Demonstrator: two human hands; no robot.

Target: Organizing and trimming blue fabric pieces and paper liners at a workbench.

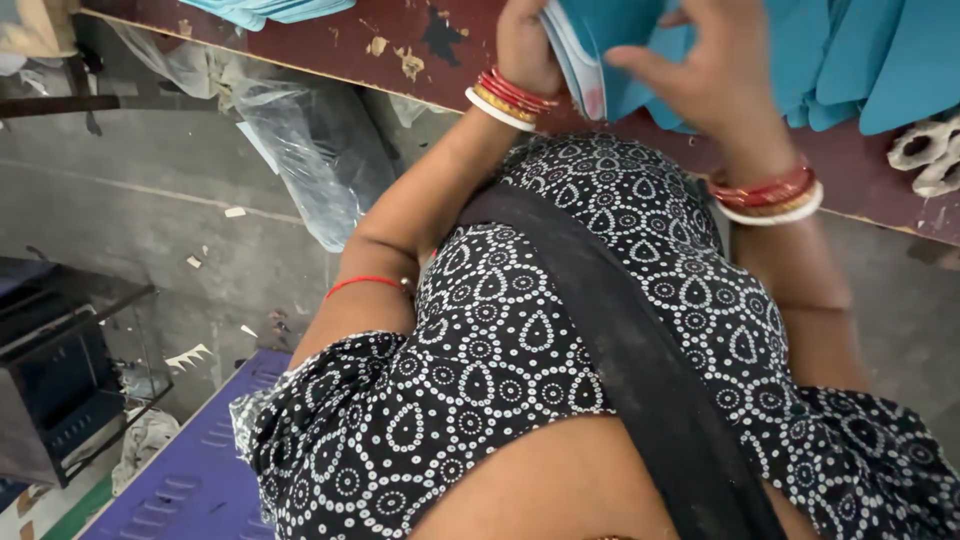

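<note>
Overhead, left hand [527, 45] grip holding blue stack [590, 50], right hand [715, 65] grip apparently pinching it.

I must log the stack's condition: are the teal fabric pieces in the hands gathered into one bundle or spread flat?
Gathered: the left hand grips the teal fabric pieces as a layered bundle, edges stacked together, while the right hand touches them.

Teal fabric pieces [600, 60], black white-patterned garment [560, 330], maroon table [330, 40]

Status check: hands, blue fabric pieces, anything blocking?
Left hand gripping blue fabric stack. Right hand on the top pieces. Nothing blocking; more blue pieces lie alongside.
</note>
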